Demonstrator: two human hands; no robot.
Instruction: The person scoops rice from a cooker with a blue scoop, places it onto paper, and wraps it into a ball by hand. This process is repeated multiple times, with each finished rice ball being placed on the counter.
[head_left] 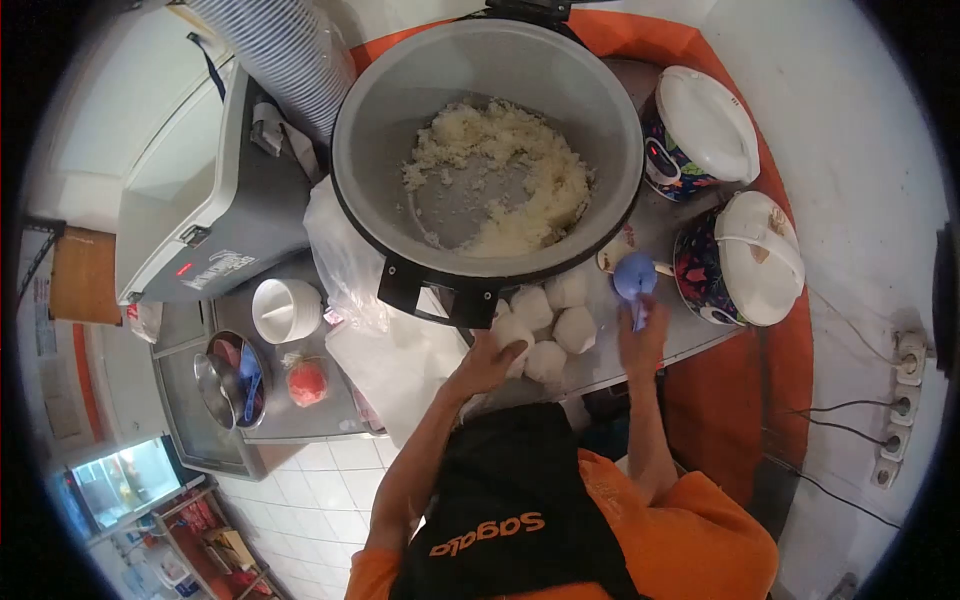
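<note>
A large rice pot (345,150) stands in front of me, with cooked white rice (560,185) clumped along its bottom and sides. My left hand (485,365) is closed round a white rounded packet (512,338) at the near edge of the counter. Several similar white packets (574,330) sit beside it, below the pot's rim; what they contain is hidden. Blue and rounded at its head, a scoop (634,274) is held by its handle in my right hand (643,335). The scoop is outside the pot, to the right of the packets.
Two patterned containers with white lids (765,250) stand at the right. A grey cooler box (250,210), stacked bowls (275,60), white paper sheets (385,365), a white cup-like container (287,311), a metal bowl (262,395) and a red bundle (306,381) are on the left.
</note>
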